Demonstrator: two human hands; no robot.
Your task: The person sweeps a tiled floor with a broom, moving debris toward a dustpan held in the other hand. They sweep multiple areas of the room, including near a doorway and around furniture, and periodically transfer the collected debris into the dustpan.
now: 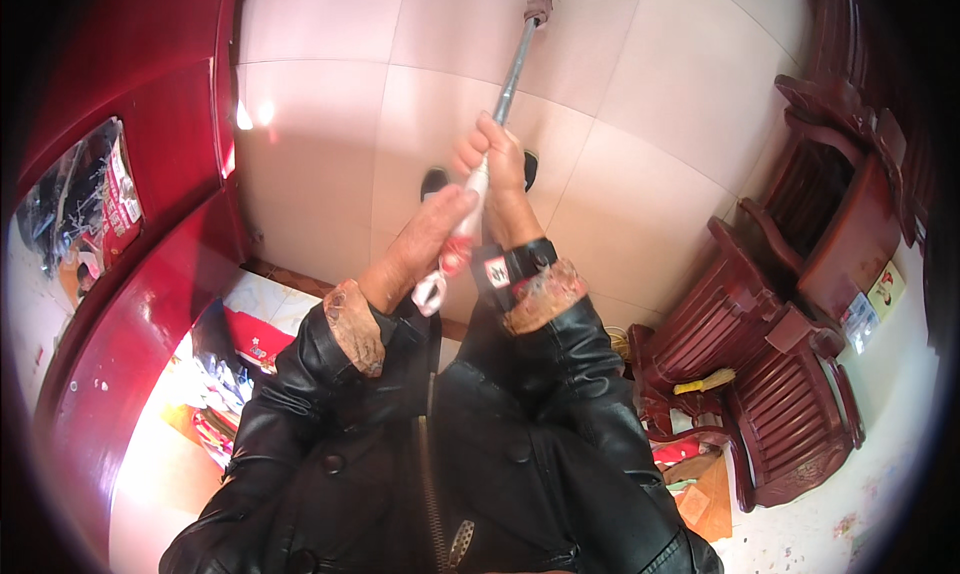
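Note:
A long pole (516, 69) with a grey shaft runs away from me over the tiled floor, tilted toward the top edge. Its near end has a white grip with red on it and a white loop (430, 294) dangling below. A greyish-brown wrapped joint (539, 8) shows near its far end, which runs out of view. My right hand (500, 164) is closed round the pole, farther along it. My left hand (425, 239) is closed on the grip nearer my body, its fingers partly hidden and slightly blurred.
Dark red wooden chairs (790, 374) stand on the right, with a yellow brush-like thing (705, 382) among them. A glossy red cabinet (150, 224) with a mirror-like panel lines the left. My dark shoes (433, 182) show on the pale floor tiles (320, 124) beneath my hands.

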